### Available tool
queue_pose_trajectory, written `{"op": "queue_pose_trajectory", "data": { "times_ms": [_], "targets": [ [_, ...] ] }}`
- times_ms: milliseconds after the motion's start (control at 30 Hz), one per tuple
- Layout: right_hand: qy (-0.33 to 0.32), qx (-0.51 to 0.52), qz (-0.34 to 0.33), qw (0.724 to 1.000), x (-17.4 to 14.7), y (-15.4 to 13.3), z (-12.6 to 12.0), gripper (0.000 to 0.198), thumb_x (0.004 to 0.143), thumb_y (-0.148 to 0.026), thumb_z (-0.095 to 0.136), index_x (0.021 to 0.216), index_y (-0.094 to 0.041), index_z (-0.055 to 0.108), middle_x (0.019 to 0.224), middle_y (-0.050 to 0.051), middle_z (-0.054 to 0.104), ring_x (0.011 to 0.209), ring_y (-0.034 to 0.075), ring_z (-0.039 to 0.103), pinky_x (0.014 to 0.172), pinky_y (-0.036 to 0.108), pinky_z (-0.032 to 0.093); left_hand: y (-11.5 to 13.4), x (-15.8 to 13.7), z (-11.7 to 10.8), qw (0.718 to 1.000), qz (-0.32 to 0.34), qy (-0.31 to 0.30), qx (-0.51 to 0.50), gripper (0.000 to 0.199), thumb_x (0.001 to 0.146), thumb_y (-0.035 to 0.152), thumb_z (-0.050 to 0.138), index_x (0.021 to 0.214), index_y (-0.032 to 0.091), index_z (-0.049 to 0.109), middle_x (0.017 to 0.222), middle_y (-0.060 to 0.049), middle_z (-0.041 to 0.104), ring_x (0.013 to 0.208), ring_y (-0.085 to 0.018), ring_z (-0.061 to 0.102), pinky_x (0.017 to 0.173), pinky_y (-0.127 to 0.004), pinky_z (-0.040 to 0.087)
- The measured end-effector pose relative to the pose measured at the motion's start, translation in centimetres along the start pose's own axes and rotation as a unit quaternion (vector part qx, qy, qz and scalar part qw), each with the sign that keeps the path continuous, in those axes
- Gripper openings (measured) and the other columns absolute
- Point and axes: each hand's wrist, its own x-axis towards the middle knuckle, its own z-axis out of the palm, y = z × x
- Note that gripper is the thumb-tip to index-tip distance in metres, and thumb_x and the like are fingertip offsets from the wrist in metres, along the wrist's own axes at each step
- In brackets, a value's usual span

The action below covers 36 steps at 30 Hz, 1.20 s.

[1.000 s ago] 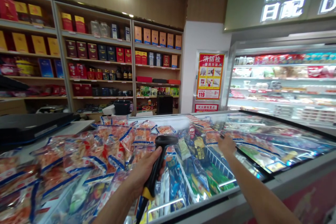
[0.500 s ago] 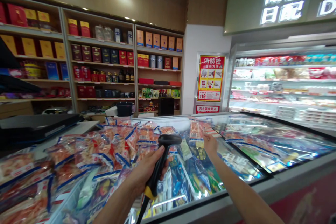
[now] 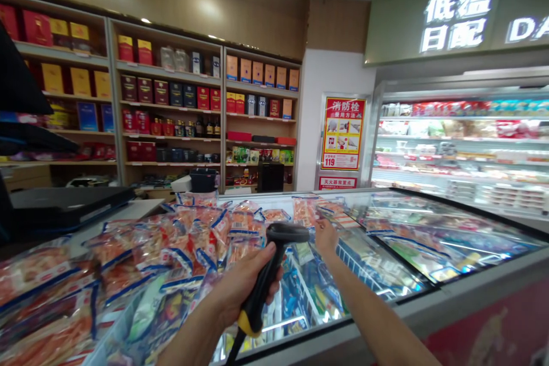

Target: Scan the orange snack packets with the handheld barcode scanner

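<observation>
My left hand [image 3: 253, 280] is wrapped round the black handle of a barcode scanner [image 3: 287, 233], which has a yellow lower end and a cable running down. The scanner's head points to the right, above the packed goods. Beyond it, my right hand [image 3: 326, 237] is closed, its curled fingers at the right edge of a clear food packet [image 3: 304, 210] with orange-pink contents. The fingertips are partly hidden. More blue-edged packets [image 3: 167, 240] of the same kind lie heaped to the left.
The chest freezer [image 3: 412, 311] has glass panels and wire baskets [image 3: 364, 266] inside. Black equipment [image 3: 64, 206] stands on a counter at left. Shelves [image 3: 171, 108] of boxes and bottles line the back wall. A lit fridge [image 3: 454, 131] stands at the back right.
My right hand and the packet by it have moved left. My left hand has shifted slightly right with the scanner. The view has tilted up a little.
</observation>
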Motion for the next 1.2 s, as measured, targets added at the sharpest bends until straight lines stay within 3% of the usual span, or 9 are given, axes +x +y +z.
{"op": "queue_pose_trajectory", "data": {
  "times_ms": [233,433,667,867,1200],
  "targets": [
    [0.023,0.032,0.002,0.999,0.0,0.8,-1.2,0.03,0.074,-0.038,0.039,0.077,-0.017,0.061,0.076,0.007,0.064,0.071,0.019,0.056,0.06,0.024,0.035,-0.2,0.5,1.0,1.0,-0.02,-0.019,0.009,0.036,0.067,0.047,0.05,0.081,0.014,0.053,0.055,0.001,0.053,0.04,-0.006,0.045,0.037,-0.018,0.035],
    [0.022,0.024,0.006,0.999,0.3,1.0,-1.6,0.031,0.074,-0.039,0.039,0.076,-0.018,0.061,0.073,0.007,0.064,0.071,0.018,0.056,0.06,0.024,0.036,-0.3,0.8,1.1,1.0,-0.001,0.008,-0.007,0.035,0.068,0.046,0.05,0.081,0.013,0.053,0.054,0.002,0.051,0.038,-0.005,0.042,0.036,-0.017,0.032],
    [0.024,0.007,-0.001,1.0,0.4,1.2,-1.6,0.025,0.072,-0.03,0.041,0.078,-0.016,0.06,0.077,0.008,0.064,0.076,0.019,0.056,0.063,0.024,0.036,-0.1,1.0,0.9,0.999,-0.012,-0.036,-0.019,0.034,0.068,0.045,0.05,0.084,0.014,0.053,0.056,0.001,0.051,0.039,-0.005,0.043,0.036,-0.018,0.032],
    [0.033,0.023,0.005,0.999,0.4,1.6,-1.5,0.027,0.073,-0.034,0.041,0.077,-0.017,0.061,0.077,0.008,0.064,0.076,0.02,0.056,0.063,0.025,0.036,0.0,1.1,1.6,1.0,0.006,-0.007,-0.012,0.034,0.068,0.046,0.049,0.077,0.014,0.052,0.054,0.002,0.051,0.038,-0.005,0.042,0.035,-0.017,0.031],
    [0.013,0.004,0.012,1.0,0.6,0.9,-1.7,0.025,0.074,-0.03,0.041,0.08,-0.016,0.061,0.077,0.009,0.064,0.076,0.02,0.057,0.063,0.025,0.037,0.0,2.2,-0.5,0.998,0.026,0.051,0.006,0.034,0.064,0.048,0.053,0.066,0.014,0.05,0.053,0.002,0.053,0.039,-0.006,0.043,0.036,-0.018,0.035]
  ]
}}
